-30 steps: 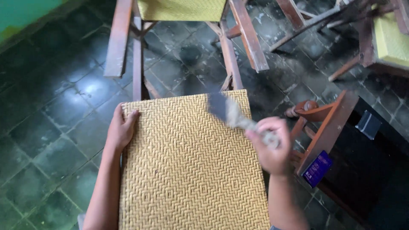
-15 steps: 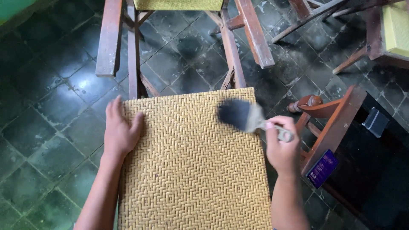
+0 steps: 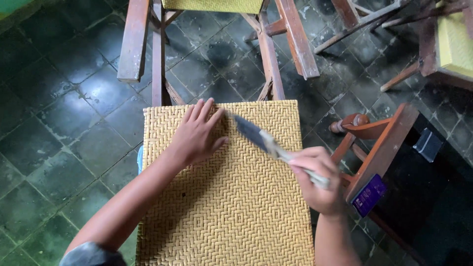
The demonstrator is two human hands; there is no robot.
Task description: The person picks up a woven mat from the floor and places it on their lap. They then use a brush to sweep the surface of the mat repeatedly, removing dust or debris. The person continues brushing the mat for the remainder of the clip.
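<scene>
A yellow woven panel (image 3: 236, 207) with a herringbone pattern fills the lower middle of the head view. My left hand (image 3: 197, 133) lies flat on its upper part, fingers spread and pointing to the far edge. My right hand (image 3: 315, 180) grips the pale handle of a flat paintbrush (image 3: 256, 135) at the panel's right edge. The brush's dark bristles point up-left and reach close to my left fingertips, low over the weave.
A wooden chair frame (image 3: 266, 54) with a yellow woven seat stands just beyond the panel. Another reddish wooden chair part (image 3: 384, 148) with a small blue card (image 3: 368, 194) sits at the right. A third chair (image 3: 443, 49) stands top right. Dark tiled floor (image 3: 64, 128) lies all around.
My left hand has slid from the panel's left edge onto its upper middle. The brush has swung left and turned edge-on, its bristles now near my left fingers.
</scene>
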